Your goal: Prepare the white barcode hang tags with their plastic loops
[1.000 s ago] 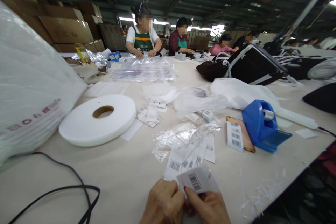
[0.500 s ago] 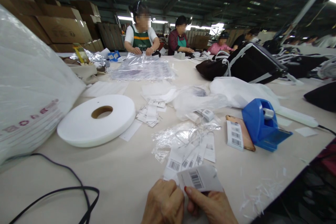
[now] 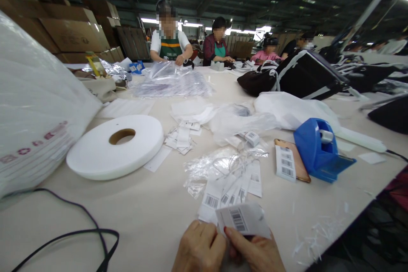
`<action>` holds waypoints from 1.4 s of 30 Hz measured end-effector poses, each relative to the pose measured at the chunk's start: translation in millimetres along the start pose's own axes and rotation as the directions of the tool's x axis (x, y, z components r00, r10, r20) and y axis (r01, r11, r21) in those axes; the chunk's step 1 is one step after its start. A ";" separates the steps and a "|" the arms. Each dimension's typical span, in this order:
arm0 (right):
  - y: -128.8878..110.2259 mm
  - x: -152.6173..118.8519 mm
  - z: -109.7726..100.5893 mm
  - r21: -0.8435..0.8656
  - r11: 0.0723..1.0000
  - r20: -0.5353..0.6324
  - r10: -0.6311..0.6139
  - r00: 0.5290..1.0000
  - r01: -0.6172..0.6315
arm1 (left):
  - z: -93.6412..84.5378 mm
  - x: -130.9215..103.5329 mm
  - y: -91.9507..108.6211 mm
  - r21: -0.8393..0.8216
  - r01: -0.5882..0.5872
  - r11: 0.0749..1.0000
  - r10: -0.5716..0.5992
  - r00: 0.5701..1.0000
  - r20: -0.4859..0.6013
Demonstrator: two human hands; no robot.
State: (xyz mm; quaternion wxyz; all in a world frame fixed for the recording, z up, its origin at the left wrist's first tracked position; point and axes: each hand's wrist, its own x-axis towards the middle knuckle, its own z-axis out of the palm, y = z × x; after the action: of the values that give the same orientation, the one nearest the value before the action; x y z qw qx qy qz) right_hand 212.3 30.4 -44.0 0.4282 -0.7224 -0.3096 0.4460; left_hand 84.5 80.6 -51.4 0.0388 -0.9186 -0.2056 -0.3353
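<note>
Near the front edge of the table, my right hand [image 3: 253, 248] pinches a white barcode tag [image 3: 242, 217] between thumb and fingers. Close beside it on the left is my left hand [image 3: 200, 246], its fingers curled inward; whatever they hold, if anything, is hidden. Just beyond both hands lies a fanned pile of white barcode tags [image 3: 211, 197] with grey strings. Crumpled clear plastic [image 3: 196, 172] sits under and beside that pile. Further back, a second heap of small tags [image 3: 183, 137] rests on the table.
A large roll of white tape [image 3: 95, 153] lies at left, near a black cable [image 3: 92, 219] and a big plastic bag [image 3: 38, 106]. To the right are a phone [image 3: 301, 170], a blue tape dispenser [image 3: 318, 151] and paper scraps [image 3: 314, 242]. Co-workers [image 3: 170, 44] stand across the table.
My hands stay close together, with the tag still in my right hand; the left hand has shifted only slightly. Across the table, a co-worker's head and hands have moved over the clear plastic.
</note>
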 end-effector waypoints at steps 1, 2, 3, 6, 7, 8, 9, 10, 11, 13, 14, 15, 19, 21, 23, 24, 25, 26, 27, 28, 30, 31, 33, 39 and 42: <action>0.5 -0.6 0.2 0.001 1.000 -0.003 0.010 1.000 -0.010 | -0.4 -0.1 -0.2 -0.002 0.003 1.000 -0.003 1.000 0.003; 0.3 -1.5 0.3 0.002 1.000 -0.010 0.027 1.000 -0.027 | -0.8 -0.3 -0.4 -0.002 0.008 1.000 -0.008 1.000 0.006; -0.3 -2.7 0.1 0.003 0.999 -0.019 0.049 0.999 -0.049 | -1.1 -0.6 -0.7 -0.001 0.013 1.000 -0.013 1.000 0.010; -3.8 -6.2 -1.9 0.040 0.994 -0.014 0.104 0.995 -0.103 | 0.8 -2.6 -1.0 -0.009 0.025 1.000 -0.025 0.999 0.022; -5.0 -6.9 -2.9 0.061 0.992 0.003 0.109 0.994 -0.109 | 2.9 -3.5 -0.8 -0.015 0.027 1.000 -0.027 0.999 0.023; -5.9 -7.3 -3.8 0.084 0.990 0.024 0.110 0.994 -0.112 | 5.6 -4.6 -0.4 -0.023 0.028 0.999 -0.027 0.999 0.020; -6.5 -7.3 -4.6 0.104 0.988 0.044 0.109 0.993 -0.113 | 8.7 -5.6 0.1 -0.031 0.029 0.999 -0.028 1.000 0.008; -6.6 -7.0 -5.2 0.118 0.986 0.059 0.107 0.992 -0.114 | 11.8 -6.6 0.9 -0.038 0.039 0.999 -0.039 0.999 -0.021; -6.2 -6.5 -5.6 0.124 0.985 0.070 0.107 0.992 -0.115 | 14.4 -7.4 1.7 -0.051 0.057 0.997 -0.060 0.996 -0.060; -4.1 -4.9 -5.9 0.132 0.985 0.090 0.102 0.991 -0.113 | 16.2 -8.2 3.2 -0.117 0.121 0.986 -0.132 0.987 -0.090; -2.6 -4.1 -5.8 0.136 0.985 0.096 0.098 0.991 -0.111 | 14.9 -8.1 3.7 -0.178 0.175 0.968 -0.187 0.981 -0.058; -0.9 -3.3 -5.7 0.136 0.984 0.098 0.097 0.990 -0.110 | 12.2 -7.7 3.9 -0.254 0.244 0.936 -0.250 0.968 0.010; 4.9 -1.8 -4.8 0.125 0.984 0.075 0.116 0.990 -0.124 | -3.0 -3.7 2.1 -0.445 0.528 0.723 -0.465 0.849 0.251; 5.9 -1.8 -4.5 0.115 0.986 0.067 0.118 0.991 -0.125 | -7.2 -1.7 0.8 -0.432 0.572 0.697 -0.517 0.819 0.250; 6.1 -2.0 -4.5 0.106 0.986 0.071 0.119 0.990 -0.126 | -7.9 -0.5 -0.2 -0.404 0.588 0.700 -0.542 0.807 0.235; 6.2 -2.1 -4.8 0.101 0.986 0.076 0.123 0.989 -0.130 | -7.4 -0.1 -0.5 -0.397 0.597 0.697 -0.552 0.800 0.236; 6.4 -2.1 -5.2 0.097 0.986 0.083 0.126 0.989 -0.134 | -6.8 0.3 -0.6 -0.391 0.612 0.687 -0.562 0.789 0.247; 6.7 -2.1 -5.7 0.093 0.986 0.090 0.128 0.988 -0.137 | -6.2 0.6 -0.6 -0.384 0.631 0.674 -0.571 0.775 0.272; 7.2 -2.0 -6.3 0.088 0.987 0.097 0.128 0.987 -0.137 | -5.8 1.1 -0.6 -0.376 0.651 0.659 -0.575 0.759 0.305; 7.8 -2.0 -6.9 0.083 0.987 0.103 0.126 0.987 -0.134 | -5.7 1.6 -0.6 -0.367 0.669 0.646 -0.574 0.743 0.344; 9.0 -2.0 -8.2 0.072 0.988 0.111 0.126 0.986 -0.134 | -6.1 3.0 -0.6 -0.347 0.697 0.627 -0.566 0.714 0.412; 9.6 -2.0 -8.8 0.066 0.989 0.112 0.128 0.985 -0.136 | -6.7 3.8 -0.6 -0.339 0.705 0.623 -0.561 0.704 0.435; 10.2 -2.4 -9.9 0.053 0.988 0.112 0.135 0.984 -0.142 | -8.2 5.9 -0.7 -0.324 0.720 0.614 -0.561 0.687 0.462; 9.6 -4.2 -12.2 0.032 0.990 0.118 0.131 0.984 -0.136 | -14.8 13.8 -1.8 -0.263 0.797 0.545 -0.589 0.586 0.557; 10.0 -4.9 -12.3 0.010 0.990 0.109 0.137 0.985 -0.139 | -17.4 17.1 -3.2 -0.264 0.830 0.492 -0.593 0.541 0.596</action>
State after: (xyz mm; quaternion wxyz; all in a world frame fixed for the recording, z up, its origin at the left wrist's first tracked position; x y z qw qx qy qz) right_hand 222.1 17.7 -48.2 0.3854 -0.7132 -0.2775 0.5155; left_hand 84.6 85.9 -27.4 -0.4032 -0.7640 -0.4808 -0.1504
